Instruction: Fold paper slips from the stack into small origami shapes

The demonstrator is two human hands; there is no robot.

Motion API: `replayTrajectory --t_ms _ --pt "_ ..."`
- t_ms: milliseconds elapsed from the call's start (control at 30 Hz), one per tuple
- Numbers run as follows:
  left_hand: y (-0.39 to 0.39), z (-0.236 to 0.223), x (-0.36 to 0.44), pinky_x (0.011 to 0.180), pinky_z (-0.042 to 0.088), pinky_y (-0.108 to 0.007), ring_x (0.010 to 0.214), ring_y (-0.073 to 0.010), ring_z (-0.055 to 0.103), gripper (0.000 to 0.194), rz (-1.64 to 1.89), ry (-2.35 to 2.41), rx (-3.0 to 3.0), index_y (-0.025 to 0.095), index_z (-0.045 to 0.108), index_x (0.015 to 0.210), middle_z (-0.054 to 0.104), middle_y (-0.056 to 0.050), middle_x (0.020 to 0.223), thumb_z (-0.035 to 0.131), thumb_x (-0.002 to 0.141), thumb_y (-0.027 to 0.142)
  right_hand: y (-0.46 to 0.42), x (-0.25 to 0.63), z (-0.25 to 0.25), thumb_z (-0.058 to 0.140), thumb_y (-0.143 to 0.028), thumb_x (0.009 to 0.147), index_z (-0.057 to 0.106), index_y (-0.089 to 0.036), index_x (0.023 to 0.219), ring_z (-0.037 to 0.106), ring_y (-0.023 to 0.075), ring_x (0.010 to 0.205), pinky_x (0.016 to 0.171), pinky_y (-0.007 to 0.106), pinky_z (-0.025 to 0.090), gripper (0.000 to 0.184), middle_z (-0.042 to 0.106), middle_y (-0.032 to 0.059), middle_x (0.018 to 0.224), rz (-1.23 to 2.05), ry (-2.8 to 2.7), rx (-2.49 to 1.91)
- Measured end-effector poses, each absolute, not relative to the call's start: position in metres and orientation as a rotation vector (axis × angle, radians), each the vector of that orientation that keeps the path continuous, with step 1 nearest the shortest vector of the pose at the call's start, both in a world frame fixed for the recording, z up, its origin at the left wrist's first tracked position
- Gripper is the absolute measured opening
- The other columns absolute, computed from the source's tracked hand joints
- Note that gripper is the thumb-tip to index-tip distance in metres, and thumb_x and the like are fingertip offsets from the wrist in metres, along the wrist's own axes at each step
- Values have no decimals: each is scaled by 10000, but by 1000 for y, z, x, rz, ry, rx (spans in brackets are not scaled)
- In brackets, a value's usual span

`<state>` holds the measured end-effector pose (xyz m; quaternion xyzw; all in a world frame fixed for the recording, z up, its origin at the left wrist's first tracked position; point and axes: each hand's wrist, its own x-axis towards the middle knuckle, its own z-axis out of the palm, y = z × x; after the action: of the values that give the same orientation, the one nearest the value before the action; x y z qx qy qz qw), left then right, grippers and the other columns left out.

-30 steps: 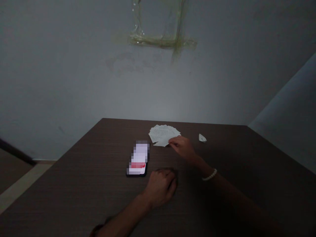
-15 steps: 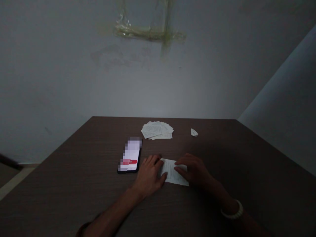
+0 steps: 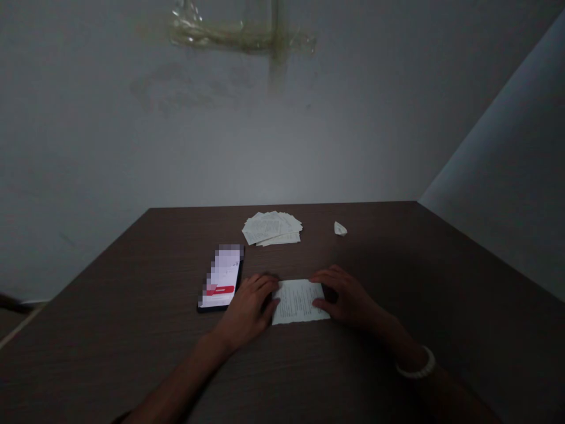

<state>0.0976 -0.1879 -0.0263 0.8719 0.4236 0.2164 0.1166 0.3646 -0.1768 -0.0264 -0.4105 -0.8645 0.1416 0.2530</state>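
A printed sheet of paper [image 3: 299, 301] with a ragged lower edge lies flat on the table before me. My left hand [image 3: 253, 309] rests at its left edge, thumb and fingers apart, fingertips touching the paper. At the other side my right hand [image 3: 346, 297] is open as well, its fingertips on the upper right corner and its thumb on the right part of the sheet. Farther back lies a fanned pile of printed paper slips [image 3: 271, 228].
Left of my left hand, a phone [image 3: 223, 277] with a lit, partly blurred screen lies on the dark wooden table [image 3: 132, 265]. A small folded scrap of paper [image 3: 339, 229] lies at the back right. Behind the table stands a grey wall [image 3: 282, 147] with tape on it.
My right hand has brought a sheet from the pile toward me. My left hand has opened and moved to the sheet's left edge. The sheet has since been turned straighter.
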Motion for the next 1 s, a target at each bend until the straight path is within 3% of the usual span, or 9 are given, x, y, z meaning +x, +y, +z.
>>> replayTrajectory --t_ms 167,300,467,633,833,1000 --pt "-189 -26 97 998 389 -477 1168 -286 485 352 613 1260 2561 179 505 1254 555 -102 1283 505 903 209 -177 365 -27 732 -212 756 570 -188 1202 546 232 1015 896 394 459 475 625 88 1108 393 -2306 -1103" --pt "-190 -29 98 976 406 -468 1131 -276 494 427 640 1240 2558 194 434 1322 560 -95 1251 515 904 218 -177 366 -33 721 -180 754 545 -208 1245 578 224 978 867 385 478 523 643 79 1079 433 -2278 -1140" --pt "-194 -31 96 993 399 -479 1164 -287 472 584 704 1195 2600 183 287 1429 498 -138 1300 536 908 271 -179 365 -35 682 -177 791 550 -234 1239 600 208 968 853 366 485 470 649 68 1106 410 -2267 -1135" --pt "-197 -26 97 1002 394 -509 1162 -315 480 749 667 1098 2622 170 324 1403 503 -152 1292 685 806 442 -179 364 -35 672 -202 813 593 -207 1169 599 189 847 766 331 492 366 657 57 966 374 -2290 -1136" --pt "-196 -27 98 969 439 -464 1127 -280 517 467 688 1048 2600 185 498 1254 541 -115 1242 657 836 319 -179 364 -35 624 -185 841 626 -207 1042 582 198 912 807 339 470 202 652 56 984 336 -2317 -1077" --pt "-196 -31 100 957 446 -445 1117 -264 521 323 661 955 2637 181 548 1184 550 -109 1219 601 873 250 -183 364 -25 616 -271 861 620 -194 1042 560 206 928 820 349 452 198 644 65 1001 383 -2332 -1008"
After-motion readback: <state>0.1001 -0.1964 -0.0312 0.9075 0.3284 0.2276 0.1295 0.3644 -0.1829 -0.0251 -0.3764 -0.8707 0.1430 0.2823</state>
